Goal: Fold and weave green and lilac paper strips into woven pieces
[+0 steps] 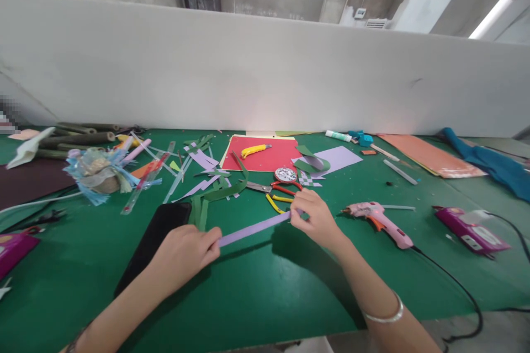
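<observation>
A narrow purple paper strip (254, 228) is stretched between my two hands above the green table. My left hand (188, 253) pinches its left end, and my right hand (312, 218) pinches the other end, held a little higher. Under and beside my left hand lies a black phone-like slab (155, 237), partly covered by the hand. Curled green paper strips (223, 192) lie just beyond the left hand. Scissors (259, 187) and yellow-handled pliers (276, 203) rest beyond the strip, close to my right hand.
A pink glue gun (379, 219) with a black cord lies to the right, near a magenta power strip (472, 230). A yellow cutter (254, 150) sits on red paper (260, 161). Purple paper (337, 161) and a glue stick (338, 136) are behind. A white partition (265, 71) borders the table.
</observation>
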A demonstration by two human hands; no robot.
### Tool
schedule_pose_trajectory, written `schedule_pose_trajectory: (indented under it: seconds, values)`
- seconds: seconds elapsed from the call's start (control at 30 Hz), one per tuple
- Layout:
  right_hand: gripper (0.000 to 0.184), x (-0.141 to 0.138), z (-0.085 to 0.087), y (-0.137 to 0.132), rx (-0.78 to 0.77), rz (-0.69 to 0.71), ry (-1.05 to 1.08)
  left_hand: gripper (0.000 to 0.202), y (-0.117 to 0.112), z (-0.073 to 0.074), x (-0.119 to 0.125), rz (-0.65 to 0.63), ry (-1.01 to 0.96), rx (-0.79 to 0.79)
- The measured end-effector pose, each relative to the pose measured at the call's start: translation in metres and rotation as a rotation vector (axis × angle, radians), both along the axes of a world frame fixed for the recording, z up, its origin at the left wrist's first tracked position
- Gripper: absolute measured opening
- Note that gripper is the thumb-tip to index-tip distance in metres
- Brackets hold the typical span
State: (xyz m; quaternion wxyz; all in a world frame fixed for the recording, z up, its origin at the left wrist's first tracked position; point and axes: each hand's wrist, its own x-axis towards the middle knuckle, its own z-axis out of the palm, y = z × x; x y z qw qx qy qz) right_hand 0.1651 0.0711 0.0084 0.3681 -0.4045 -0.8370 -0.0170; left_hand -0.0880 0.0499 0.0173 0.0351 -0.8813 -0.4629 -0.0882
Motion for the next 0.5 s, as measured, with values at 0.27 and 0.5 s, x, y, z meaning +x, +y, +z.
schedule_pose_trajectory:
  seconds: [0.27,0.5]
  values:
    - [0.021,-0.003,0.0,-0.001,0.045,-0.128,0.064,0.024,0.04,0.018,-0.061,0.136,0.27,0.14]
    - [0.018,-0.015,0.002,-0.007,0.128,0.075,-0.017,0.034,0.039,0.032,0.009,-0.176,-0.186,-0.029]
